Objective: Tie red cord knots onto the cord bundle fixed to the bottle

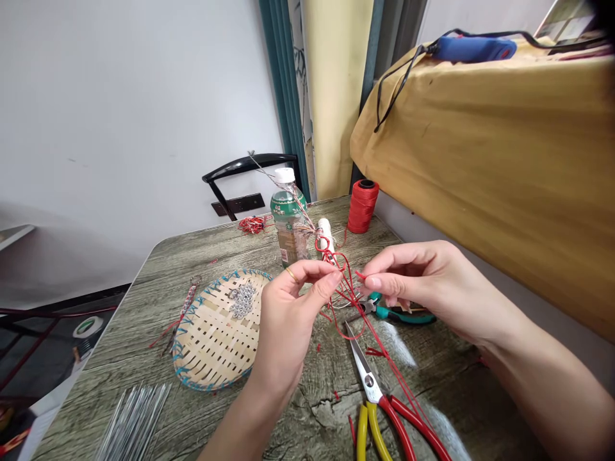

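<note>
My left hand (293,314) is raised over the table, thumb and forefinger pinched on red cord (346,291) that loops down to the tabletop. My right hand (423,282) pinches the cord's short end just to the right, fingertips a few centimetres from the left hand's. The cord leads back to a wire stem (288,192) wrapped in thread, leaning by a green-labelled bottle (289,221). A white roll (325,232) stands right behind the cord.
A woven bamboo tray (211,346) holding several small metal rings (243,299) lies left. Red-handled scissors (379,390), yellow-handled pliers (368,432), teal-handled pliers (403,314), a red thread spool (362,205), metal wires (134,419), a black chair (245,176) and a cloth-covered ledge (490,160).
</note>
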A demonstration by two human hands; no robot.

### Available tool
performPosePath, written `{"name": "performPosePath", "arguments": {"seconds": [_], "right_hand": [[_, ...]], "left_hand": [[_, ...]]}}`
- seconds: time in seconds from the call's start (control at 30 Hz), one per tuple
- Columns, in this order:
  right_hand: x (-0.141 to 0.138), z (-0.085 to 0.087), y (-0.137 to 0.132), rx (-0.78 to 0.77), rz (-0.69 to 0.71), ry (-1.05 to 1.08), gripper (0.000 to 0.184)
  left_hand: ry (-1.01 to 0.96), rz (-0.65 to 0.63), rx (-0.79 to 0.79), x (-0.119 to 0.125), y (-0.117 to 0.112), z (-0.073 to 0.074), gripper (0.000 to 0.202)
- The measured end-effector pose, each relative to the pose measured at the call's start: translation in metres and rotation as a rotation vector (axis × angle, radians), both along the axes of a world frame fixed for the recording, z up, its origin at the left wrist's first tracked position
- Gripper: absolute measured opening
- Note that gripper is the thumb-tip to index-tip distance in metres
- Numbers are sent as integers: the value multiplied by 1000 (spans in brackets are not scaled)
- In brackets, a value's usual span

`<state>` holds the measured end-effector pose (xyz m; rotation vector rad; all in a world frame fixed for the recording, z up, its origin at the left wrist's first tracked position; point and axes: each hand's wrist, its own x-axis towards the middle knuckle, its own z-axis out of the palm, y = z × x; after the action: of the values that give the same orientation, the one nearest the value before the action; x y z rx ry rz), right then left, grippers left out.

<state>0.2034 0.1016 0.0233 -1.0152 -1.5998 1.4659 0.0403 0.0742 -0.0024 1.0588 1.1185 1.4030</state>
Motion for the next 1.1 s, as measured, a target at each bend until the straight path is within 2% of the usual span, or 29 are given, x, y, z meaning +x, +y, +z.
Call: {"name": "performPosePath", "arguments": {"seconds": [0.17, 0.33, 0.43, 0.6, 0.7, 0.8, 0.9, 0.97, 1.03, 1.07, 1.1], "right_hand": [[-6, -3, -5, -119, 18, 58, 9], [-16, -11, -8, -363, 75, 272, 10], [-19, -15, -7, -435, 63, 364, 14], [-21, -19, -10, -487, 70, 417, 13], [-24, -21, -12, -464, 77, 403, 13], [-24, -21, -12, -414, 57, 369, 11], [-21, -18, -10, -371, 33, 304, 9], [-18, -14, -9, -349, 33, 275, 9], [-15, -12, -8, -321, 34, 251, 10], [-14, -11, -8, -304, 31, 238, 10], [-13, -10, -8, -289, 23, 225, 10]], "left_hand": [[-37, -50, 14, 2, -5, 3, 5], [-58, -36, 37, 4, -6, 2, 4], [-118, -39, 15, 7, -5, 0, 4], [-100, 11, 14, 11, -5, -4, 2], [-67, 41, 23, 12, -6, -4, 1], [-12, 7, 22, 5, -7, -1, 3], [208, -76, -19, -20, -3, 3, 10], [515, -24, -64, -50, 3, 1, 14], [822, 43, -136, -84, 10, -7, 18], [966, 37, -173, -100, 14, -13, 20], [1017, 45, -202, -115, 17, -21, 20]]}}
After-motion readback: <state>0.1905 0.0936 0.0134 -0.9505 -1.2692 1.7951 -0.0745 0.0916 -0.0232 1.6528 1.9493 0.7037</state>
